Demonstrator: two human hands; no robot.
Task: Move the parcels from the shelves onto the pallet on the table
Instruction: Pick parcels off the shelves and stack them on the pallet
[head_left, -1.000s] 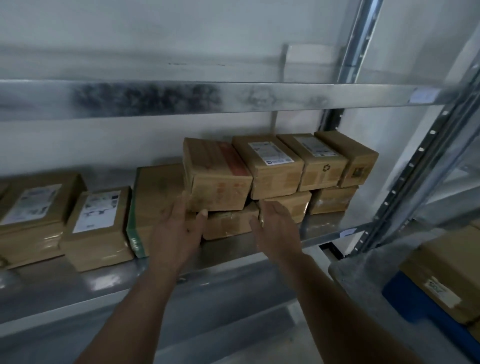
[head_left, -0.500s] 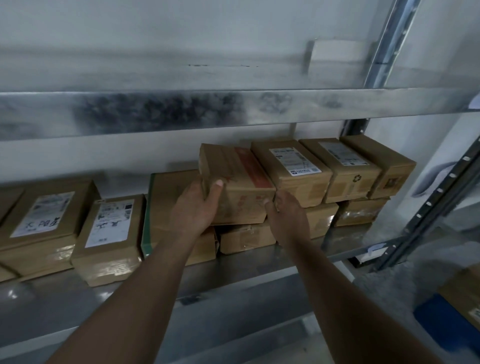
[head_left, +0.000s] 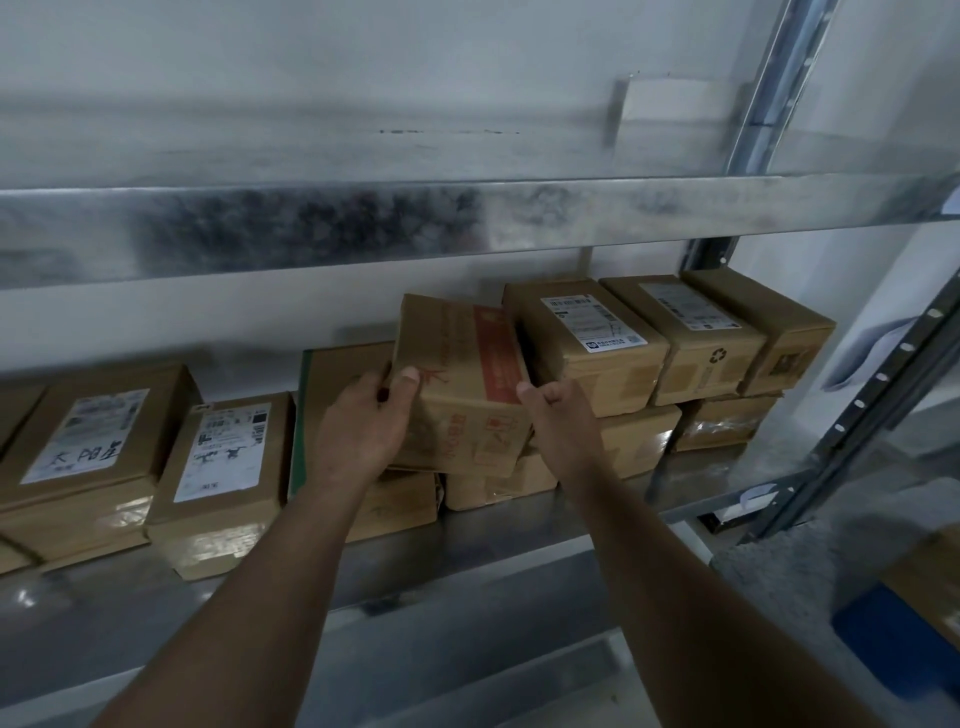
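Note:
A cardboard parcel with red print (head_left: 462, 384) sits tilted on top of lower parcels on the metal shelf (head_left: 519, 540). My left hand (head_left: 363, 426) grips its left side, thumb on the top face. My right hand (head_left: 558, 421) grips its right side with fingers curled at the edge. To its right stand a labelled parcel (head_left: 587, 338), a parcel with a recycling mark (head_left: 685, 338) and a plain one (head_left: 769, 327), all stacked on lower boxes. The blue pallet corner (head_left: 904, 644) shows at the lower right.
Two labelled parcels (head_left: 88, 452) (head_left: 223, 467) lie on the shelf to the left, and a green-edged box (head_left: 332, 395) stands behind my left hand. An upper shelf beam (head_left: 467, 223) runs overhead. A steel upright (head_left: 872, 405) stands at the right.
Both hands reached forward from in front of the shelf and closed on the sides of the red-printed parcel, which now sits tilted and pulled slightly forward. The camera moved closer and shifted left.

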